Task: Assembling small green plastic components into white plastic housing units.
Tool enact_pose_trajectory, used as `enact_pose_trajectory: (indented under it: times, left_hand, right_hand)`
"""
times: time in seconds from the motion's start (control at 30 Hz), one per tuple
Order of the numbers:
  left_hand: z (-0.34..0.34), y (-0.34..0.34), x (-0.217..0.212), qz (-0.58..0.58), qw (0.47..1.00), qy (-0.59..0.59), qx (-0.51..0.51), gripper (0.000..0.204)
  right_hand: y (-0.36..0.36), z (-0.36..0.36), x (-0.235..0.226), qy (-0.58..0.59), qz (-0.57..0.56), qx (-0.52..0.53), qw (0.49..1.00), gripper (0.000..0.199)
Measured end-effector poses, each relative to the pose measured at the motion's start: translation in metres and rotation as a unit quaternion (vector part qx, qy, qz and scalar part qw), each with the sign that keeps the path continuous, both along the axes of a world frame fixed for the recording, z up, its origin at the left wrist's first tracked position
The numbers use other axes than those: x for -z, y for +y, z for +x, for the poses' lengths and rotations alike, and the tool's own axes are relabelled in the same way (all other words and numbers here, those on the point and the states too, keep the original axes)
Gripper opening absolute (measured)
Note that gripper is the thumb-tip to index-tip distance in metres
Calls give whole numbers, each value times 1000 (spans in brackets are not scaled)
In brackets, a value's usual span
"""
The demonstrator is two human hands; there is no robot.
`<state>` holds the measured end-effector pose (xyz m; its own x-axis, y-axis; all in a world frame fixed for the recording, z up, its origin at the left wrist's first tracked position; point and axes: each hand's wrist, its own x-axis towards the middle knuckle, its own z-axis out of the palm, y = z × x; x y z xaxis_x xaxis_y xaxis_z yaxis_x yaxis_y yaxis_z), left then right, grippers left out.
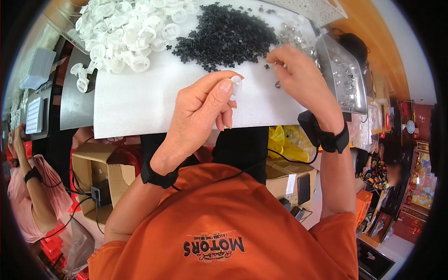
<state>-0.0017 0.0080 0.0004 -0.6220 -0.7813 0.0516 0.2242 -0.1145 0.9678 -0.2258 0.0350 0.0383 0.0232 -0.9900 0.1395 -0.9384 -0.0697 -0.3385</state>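
Observation:
My left hand (pixel 200 112) pinches a small white plastic ring part (pixel 236 87) between thumb and fingers above a white foam sheet (pixel 140 100). My right hand (pixel 298 74) reaches toward the edge of a pile of small black plastic pieces (pixel 226 37), its fingertips closed near one; whether it holds a piece is hidden. A heap of white ring parts (pixel 126 32) lies at the sheet's far left. Small shiny metal pieces (pixel 294 37) sit just beyond my right hand. Both wrists wear black straps.
A metal tray (pixel 347 77) with shiny bits stands at the right. A perforated white basket (pixel 312 9) is at the far right top. Cardboard boxes (pixel 100 172) sit under the table. Another person in pink (pixel 28 196) works at the left.

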Motion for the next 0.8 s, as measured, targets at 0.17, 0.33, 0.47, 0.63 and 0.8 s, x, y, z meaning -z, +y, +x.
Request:
enact_pose_trajectory:
  times: [0.17,0.33,0.47,0.63,0.8]
  left_hand:
    - [1,1,0,7,1000,-1,-4,35]
    - [0,1,0,4,1000,2,2,34]
    - [0,2,1,18,1000,8,-10,34]
    - [0,2,1,19,1000,12,-14,34]
    - [1,1,2,14,1000,10,-12,34]
  right_hand:
    - [3,1,-3,32,10,-16,999,12]
    - [3,1,1,2,-2,-10,1000,11]
    - [3,11,3,47,0,12,999,11]
    - [9,15,-6,48,-1,46,998,13]
    - [4,25,-2,132,16,69,989,18]
